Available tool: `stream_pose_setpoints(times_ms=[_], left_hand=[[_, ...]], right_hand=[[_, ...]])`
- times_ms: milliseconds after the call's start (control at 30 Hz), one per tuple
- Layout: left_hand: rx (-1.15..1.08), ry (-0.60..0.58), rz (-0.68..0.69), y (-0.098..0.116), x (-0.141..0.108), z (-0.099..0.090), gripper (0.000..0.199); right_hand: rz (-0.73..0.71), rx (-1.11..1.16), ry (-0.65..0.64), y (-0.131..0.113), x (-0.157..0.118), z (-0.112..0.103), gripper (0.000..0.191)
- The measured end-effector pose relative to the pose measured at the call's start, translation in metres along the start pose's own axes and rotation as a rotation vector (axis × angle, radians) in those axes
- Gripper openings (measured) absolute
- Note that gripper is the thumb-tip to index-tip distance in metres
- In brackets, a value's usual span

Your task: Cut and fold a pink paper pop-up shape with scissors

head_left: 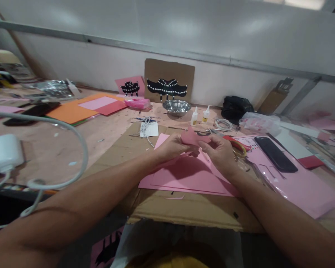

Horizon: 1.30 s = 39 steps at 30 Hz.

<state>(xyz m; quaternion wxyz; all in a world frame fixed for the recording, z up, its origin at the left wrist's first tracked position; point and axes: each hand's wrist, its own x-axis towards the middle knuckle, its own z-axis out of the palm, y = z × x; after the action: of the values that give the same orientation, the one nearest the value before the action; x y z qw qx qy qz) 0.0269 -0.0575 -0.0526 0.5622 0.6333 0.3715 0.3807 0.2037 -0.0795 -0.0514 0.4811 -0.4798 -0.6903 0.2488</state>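
A small piece of pink paper (194,137) is held up between my two hands. My left hand (174,146) grips its left side, with the fingers curled behind and partly hidden. My right hand (217,149) pinches the right side between thumb and fingers. Beneath both hands lie pink paper sheets (167,180), stacked on a piece of brown cardboard (190,212). Close to my right hand, scissors (238,148) with looped handles rest on the table, partly covered by the hand.
Behind my hands stand a metal bowl (176,107) and two small glue bottles (194,116). Black beaded cutouts (167,88) lean at the wall. A black phone (276,153) lies at right. Orange sheets (68,111) and a looping white cable (85,149) are at left.
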Motion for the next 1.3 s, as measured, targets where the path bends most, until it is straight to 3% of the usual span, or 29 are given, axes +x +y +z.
stream_pose_setpoints(times_ms=[233,400,500,600,900,1300], left_hand=[[0.144,-0.039,0.007,0.001,0.0,-0.006,0.009],[0.235,0.015,-0.049,-0.001,0.0,-0.006,0.017],[0.166,0.055,-0.044,0.003,-0.002,0.0,0.006],[0.102,0.067,-0.052,0.007,-0.003,0.005,0.011],[0.124,0.013,-0.032,0.005,-0.001,0.0,0.012],[0.094,-0.059,0.045,0.003,-0.002,0.0,0.012]], right_hand=[[0.007,-0.04,0.021,0.0,0.001,-0.002,0.028],[-0.013,-0.063,0.053,-0.004,0.0,-0.003,0.03],[-0.037,-0.086,0.062,-0.005,0.0,-0.003,0.033],[-0.028,-0.079,0.06,-0.006,-0.001,-0.001,0.032],[-0.019,0.019,0.032,-0.005,0.0,-0.003,0.026],[-0.161,-0.045,0.118,-0.008,-0.001,-0.006,0.032]])
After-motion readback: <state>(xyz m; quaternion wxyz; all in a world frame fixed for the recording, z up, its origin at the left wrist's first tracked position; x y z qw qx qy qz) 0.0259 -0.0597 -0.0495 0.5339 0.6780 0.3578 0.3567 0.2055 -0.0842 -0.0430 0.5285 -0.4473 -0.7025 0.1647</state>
